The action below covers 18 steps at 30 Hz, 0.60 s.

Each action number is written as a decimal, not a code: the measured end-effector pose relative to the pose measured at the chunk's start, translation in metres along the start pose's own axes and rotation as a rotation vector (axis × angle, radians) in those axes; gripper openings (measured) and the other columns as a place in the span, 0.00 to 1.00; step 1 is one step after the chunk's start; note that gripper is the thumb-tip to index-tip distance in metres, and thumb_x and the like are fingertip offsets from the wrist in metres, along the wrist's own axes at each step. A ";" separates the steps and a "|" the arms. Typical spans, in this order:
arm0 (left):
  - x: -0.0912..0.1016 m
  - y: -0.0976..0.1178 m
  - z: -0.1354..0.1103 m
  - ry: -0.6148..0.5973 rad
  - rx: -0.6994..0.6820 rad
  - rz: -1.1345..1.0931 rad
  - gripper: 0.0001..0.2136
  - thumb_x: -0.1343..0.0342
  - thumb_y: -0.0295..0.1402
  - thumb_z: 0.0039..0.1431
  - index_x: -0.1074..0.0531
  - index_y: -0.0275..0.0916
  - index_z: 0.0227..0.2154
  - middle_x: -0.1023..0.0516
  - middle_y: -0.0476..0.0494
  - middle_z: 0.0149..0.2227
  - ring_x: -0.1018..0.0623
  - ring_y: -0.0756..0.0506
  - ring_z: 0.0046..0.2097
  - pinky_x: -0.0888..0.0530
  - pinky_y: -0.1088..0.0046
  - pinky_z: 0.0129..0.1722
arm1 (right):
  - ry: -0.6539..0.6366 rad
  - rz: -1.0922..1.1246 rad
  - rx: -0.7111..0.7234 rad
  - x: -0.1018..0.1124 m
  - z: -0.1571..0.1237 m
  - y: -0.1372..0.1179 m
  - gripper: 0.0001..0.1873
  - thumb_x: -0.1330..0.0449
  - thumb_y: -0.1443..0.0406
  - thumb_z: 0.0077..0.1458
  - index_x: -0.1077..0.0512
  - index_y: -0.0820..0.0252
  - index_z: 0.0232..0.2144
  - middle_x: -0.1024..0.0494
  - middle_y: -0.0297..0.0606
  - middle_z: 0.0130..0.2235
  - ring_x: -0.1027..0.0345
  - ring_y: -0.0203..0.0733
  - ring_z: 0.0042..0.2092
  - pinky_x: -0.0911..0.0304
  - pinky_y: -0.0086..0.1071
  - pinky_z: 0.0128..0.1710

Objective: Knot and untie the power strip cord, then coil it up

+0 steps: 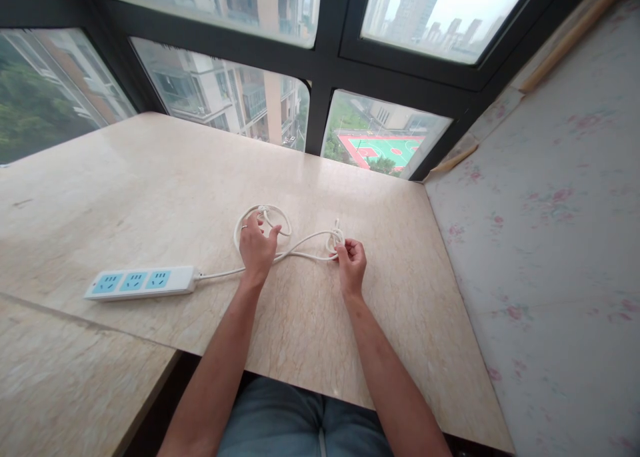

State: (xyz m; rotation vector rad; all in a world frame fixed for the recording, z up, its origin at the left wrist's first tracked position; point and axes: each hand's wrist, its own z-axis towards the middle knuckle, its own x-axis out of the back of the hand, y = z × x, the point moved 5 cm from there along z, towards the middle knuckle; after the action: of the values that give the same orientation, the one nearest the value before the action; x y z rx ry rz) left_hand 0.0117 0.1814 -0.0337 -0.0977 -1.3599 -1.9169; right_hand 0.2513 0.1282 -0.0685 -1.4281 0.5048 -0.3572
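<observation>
A white power strip (145, 281) with three light-blue socket panels lies on the marble-look ledge, left of my hands. Its white cord (311, 236) runs rightward, passes my left wrist and crosses itself between my hands. My left hand (257, 247) rests over a round loop of the cord, thumb and fingers apart. At that loop's far side, by my fingertips, is a small white end piece, too small to make out fully. My right hand (353, 263) is closed, thumb and forefinger pinching the cord at a small bundle of tighter loops; the fingers partly hide it.
Dark window frames (320, 63) border the ledge (400, 297) at the back. A flower-patterned wall (540, 257) rises along the right side. At the front left, a second marble-look slab (65, 370) meets the ledge at a seam, and the front edge lies by my legs (305, 417).
</observation>
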 end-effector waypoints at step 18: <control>-0.029 0.042 -0.033 -0.629 -0.574 0.119 0.13 0.39 0.38 0.57 0.25 0.38 0.43 0.22 0.40 0.41 0.24 0.42 0.42 0.29 0.66 0.42 | -0.010 0.350 -0.028 0.003 0.004 -0.006 0.26 0.30 0.61 0.44 0.30 0.58 0.46 0.26 0.40 0.47 0.29 0.34 0.36 0.30 0.35 0.42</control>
State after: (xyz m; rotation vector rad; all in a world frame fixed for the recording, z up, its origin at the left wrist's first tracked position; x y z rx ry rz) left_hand 0.0698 0.1642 -0.0287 -1.1126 -1.0809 -2.2088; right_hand 0.2561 0.1291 -0.0625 -1.3375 0.7403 -0.0631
